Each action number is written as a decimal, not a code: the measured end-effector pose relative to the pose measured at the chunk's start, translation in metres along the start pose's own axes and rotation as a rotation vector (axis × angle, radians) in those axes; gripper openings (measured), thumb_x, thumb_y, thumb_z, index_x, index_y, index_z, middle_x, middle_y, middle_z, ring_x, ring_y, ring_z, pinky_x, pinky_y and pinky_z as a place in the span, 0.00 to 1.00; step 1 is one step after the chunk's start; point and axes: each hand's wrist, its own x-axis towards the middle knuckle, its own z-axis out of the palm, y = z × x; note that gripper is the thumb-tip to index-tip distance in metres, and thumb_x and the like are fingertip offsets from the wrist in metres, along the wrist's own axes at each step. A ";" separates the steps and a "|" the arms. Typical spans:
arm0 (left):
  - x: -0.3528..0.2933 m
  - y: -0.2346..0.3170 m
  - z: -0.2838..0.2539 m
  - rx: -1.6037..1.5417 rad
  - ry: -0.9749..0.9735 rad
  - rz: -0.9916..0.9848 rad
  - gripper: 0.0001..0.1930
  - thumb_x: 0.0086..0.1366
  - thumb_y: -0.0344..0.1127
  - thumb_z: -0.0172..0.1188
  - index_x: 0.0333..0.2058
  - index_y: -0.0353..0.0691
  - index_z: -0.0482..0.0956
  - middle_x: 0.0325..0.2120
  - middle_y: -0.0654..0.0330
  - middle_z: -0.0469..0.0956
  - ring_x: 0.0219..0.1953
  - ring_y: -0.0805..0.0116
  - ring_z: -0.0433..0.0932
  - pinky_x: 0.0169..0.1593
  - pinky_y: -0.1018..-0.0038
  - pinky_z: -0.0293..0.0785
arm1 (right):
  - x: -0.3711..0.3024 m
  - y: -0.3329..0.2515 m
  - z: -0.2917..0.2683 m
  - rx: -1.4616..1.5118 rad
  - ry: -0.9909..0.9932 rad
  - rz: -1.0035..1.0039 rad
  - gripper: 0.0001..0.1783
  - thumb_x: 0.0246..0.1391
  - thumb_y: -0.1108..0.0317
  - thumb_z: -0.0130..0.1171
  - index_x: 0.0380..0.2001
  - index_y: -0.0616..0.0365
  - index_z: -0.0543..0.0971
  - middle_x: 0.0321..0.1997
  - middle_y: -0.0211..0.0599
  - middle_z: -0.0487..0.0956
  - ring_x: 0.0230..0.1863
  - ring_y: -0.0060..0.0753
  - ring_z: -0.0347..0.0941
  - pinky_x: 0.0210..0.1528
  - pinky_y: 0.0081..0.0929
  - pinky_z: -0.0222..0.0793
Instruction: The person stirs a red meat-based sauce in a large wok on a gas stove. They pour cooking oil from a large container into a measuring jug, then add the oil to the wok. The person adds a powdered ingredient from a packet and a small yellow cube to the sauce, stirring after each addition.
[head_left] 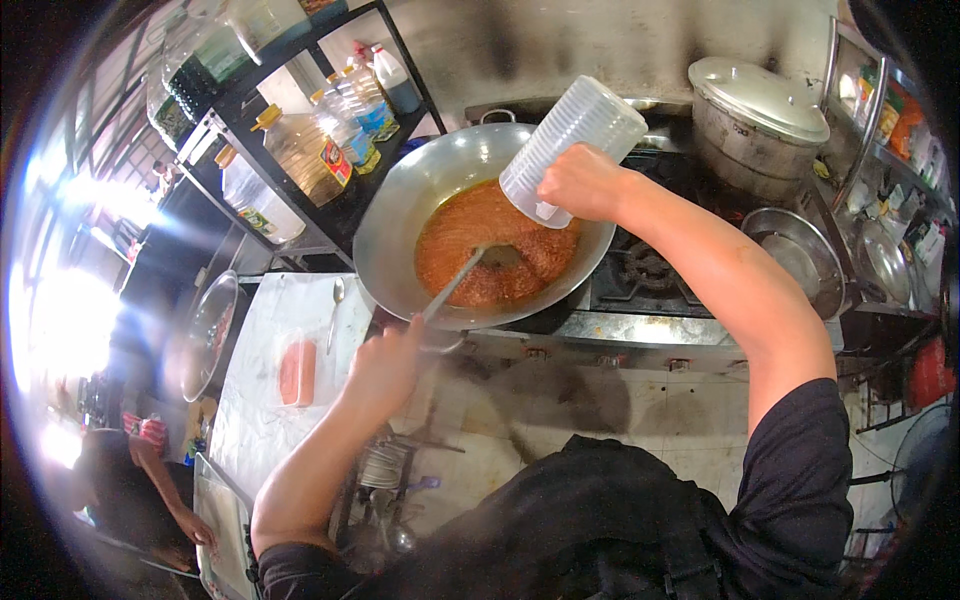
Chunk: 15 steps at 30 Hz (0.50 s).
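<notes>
A wide metal wok (385,235) on the stove holds reddish-brown, oily sauce (450,235). My left hand (388,360) is closed round the handle of a long-handled metal stirring tool (452,285). The tool's head dips into the sauce, so its exact shape is hard to make out. Over the wok's right side, my right hand (582,185) grips a clear, ridged plastic pitcher (570,120) by its handle. The pitcher tilts with its lower end over the sauce; I cannot tell whether anything flows from it.
Left of the wok, a white table (255,350) bears a spoon (336,300) and a plastic tub of reddish food (297,372). Oil bottles (300,155) fill a black rack. A lidded pot (757,110) and metal bowl (795,255) stand right. Another person's arm (165,480) shows lower left.
</notes>
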 end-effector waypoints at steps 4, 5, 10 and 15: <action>0.071 -0.007 0.028 -0.059 0.022 -0.018 0.27 0.60 0.28 0.48 0.60 0.45 0.60 0.31 0.40 0.77 0.37 0.43 0.79 0.41 0.51 0.73 | -0.019 0.002 -0.010 -0.057 -0.016 0.101 0.07 0.42 0.66 0.55 0.22 0.53 0.82 0.23 0.42 0.80 0.29 0.45 0.79 0.32 0.39 0.75; 0.090 -0.008 0.034 -0.091 0.029 -0.036 0.27 0.59 0.28 0.48 0.59 0.43 0.61 0.32 0.41 0.78 0.37 0.44 0.79 0.40 0.53 0.75 | -0.025 0.001 -0.010 -0.024 0.008 0.161 0.06 0.42 0.66 0.56 0.22 0.52 0.81 0.23 0.41 0.80 0.29 0.46 0.79 0.32 0.39 0.75; 0.163 -0.004 0.052 -0.317 0.065 -0.082 0.27 0.57 0.28 0.48 0.58 0.47 0.65 0.35 0.44 0.79 0.41 0.46 0.78 0.42 0.55 0.75 | -0.049 0.005 -0.004 0.106 0.172 0.376 0.05 0.41 0.66 0.57 0.23 0.50 0.80 0.24 0.40 0.80 0.31 0.47 0.78 0.34 0.42 0.74; 0.152 0.020 0.033 -0.315 0.065 0.024 0.24 0.58 0.30 0.49 0.56 0.48 0.68 0.36 0.42 0.78 0.42 0.45 0.77 0.44 0.54 0.73 | -0.055 0.009 0.004 -0.012 0.029 0.288 0.05 0.43 0.67 0.56 0.22 0.50 0.80 0.23 0.39 0.80 0.29 0.44 0.79 0.30 0.40 0.74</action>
